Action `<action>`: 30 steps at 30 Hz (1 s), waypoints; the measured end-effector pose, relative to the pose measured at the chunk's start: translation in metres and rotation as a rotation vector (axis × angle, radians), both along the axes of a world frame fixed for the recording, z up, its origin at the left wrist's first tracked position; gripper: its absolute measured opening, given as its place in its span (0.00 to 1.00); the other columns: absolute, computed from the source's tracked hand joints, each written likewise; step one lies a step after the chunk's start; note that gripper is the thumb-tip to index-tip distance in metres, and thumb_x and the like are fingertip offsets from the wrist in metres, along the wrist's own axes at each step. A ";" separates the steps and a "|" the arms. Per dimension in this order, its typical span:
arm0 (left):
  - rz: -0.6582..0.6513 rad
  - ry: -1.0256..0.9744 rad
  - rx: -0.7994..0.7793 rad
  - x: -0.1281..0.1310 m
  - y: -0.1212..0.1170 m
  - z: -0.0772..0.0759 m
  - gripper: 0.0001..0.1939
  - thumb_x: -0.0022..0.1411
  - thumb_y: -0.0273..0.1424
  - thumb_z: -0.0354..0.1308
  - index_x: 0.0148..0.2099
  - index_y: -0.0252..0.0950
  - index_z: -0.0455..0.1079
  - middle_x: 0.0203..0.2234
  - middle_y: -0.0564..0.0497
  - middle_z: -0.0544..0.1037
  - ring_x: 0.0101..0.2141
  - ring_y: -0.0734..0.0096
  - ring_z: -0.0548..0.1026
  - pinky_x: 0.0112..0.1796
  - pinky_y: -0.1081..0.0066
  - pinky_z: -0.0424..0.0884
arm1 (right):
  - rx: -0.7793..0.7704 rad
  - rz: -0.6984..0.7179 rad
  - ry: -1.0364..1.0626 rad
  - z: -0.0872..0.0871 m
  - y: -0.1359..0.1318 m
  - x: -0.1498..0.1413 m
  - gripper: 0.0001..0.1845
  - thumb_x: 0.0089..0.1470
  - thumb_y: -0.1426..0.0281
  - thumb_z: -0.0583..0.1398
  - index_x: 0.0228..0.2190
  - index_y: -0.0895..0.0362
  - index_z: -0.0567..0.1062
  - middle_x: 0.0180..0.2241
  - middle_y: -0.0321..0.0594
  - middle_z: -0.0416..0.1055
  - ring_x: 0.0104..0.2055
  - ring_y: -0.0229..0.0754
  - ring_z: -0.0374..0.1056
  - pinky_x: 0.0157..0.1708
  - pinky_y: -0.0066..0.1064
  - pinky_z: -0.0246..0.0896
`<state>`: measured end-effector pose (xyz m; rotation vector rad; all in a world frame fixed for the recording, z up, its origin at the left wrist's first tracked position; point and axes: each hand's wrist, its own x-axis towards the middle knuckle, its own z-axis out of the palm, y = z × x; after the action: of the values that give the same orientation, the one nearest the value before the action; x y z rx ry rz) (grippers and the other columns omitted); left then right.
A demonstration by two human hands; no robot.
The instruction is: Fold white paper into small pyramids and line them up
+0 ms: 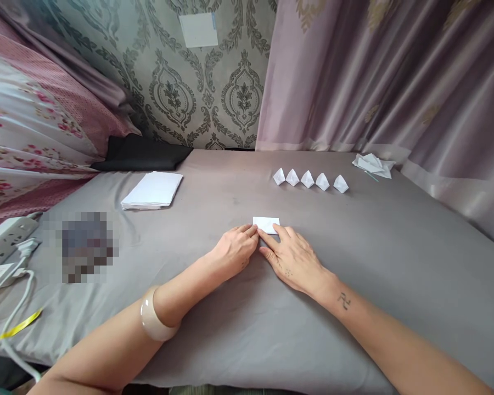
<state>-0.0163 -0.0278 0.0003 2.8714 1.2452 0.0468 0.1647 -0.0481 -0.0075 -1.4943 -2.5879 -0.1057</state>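
Note:
A small folded piece of white paper lies flat on the grey cloth in front of me. At its lower left corner is my left hand, fingers pressed together and fingertips on the paper's edge; its thumb is hidden. My right hand lies palm down with fingers spread. One of its fingertips rests on the paper's right part, and the index fingertip touches near the lower left corner beside the left fingers. Beyond the paper, several folded white paper pieces with pointed tops stand in a row.
A stack of white paper sits at the back left, near a black cloth. Crumpled white paper lies at the back right. Along the left edge are a power strip, white cables and a yellow strip. One patch is pixelated.

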 end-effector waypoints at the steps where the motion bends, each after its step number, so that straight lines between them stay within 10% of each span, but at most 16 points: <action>1: 0.004 0.005 -0.008 0.001 0.000 0.001 0.18 0.58 0.20 0.48 0.50 0.27 0.68 0.51 0.36 0.73 0.53 0.55 0.70 0.49 0.62 0.71 | -0.004 -0.006 -0.008 0.000 0.000 0.000 0.27 0.65 0.57 0.44 0.61 0.50 0.62 0.55 0.52 0.64 0.47 0.51 0.64 0.44 0.43 0.63; 22: 0.042 -0.069 -0.005 -0.005 0.003 -0.003 0.15 0.62 0.21 0.45 0.38 0.29 0.73 0.46 0.40 0.77 0.50 0.59 0.73 0.48 0.65 0.73 | -0.029 -0.034 0.096 0.003 0.003 0.012 0.21 0.64 0.63 0.48 0.49 0.59 0.74 0.55 0.47 0.69 0.53 0.48 0.66 0.41 0.37 0.69; 30: 0.297 -0.352 -0.061 0.000 0.014 -0.001 0.07 0.59 0.30 0.53 0.31 0.38 0.72 0.34 0.49 0.78 0.39 0.63 0.75 0.34 0.69 0.72 | 0.014 -0.074 0.144 0.004 0.013 0.022 0.18 0.63 0.66 0.51 0.30 0.54 0.78 0.42 0.40 0.76 0.40 0.43 0.70 0.30 0.34 0.62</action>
<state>-0.0166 -0.0140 -0.0009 2.4568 1.5412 0.4829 0.1864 -0.0350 -0.0030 -1.5331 -2.4163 -0.0235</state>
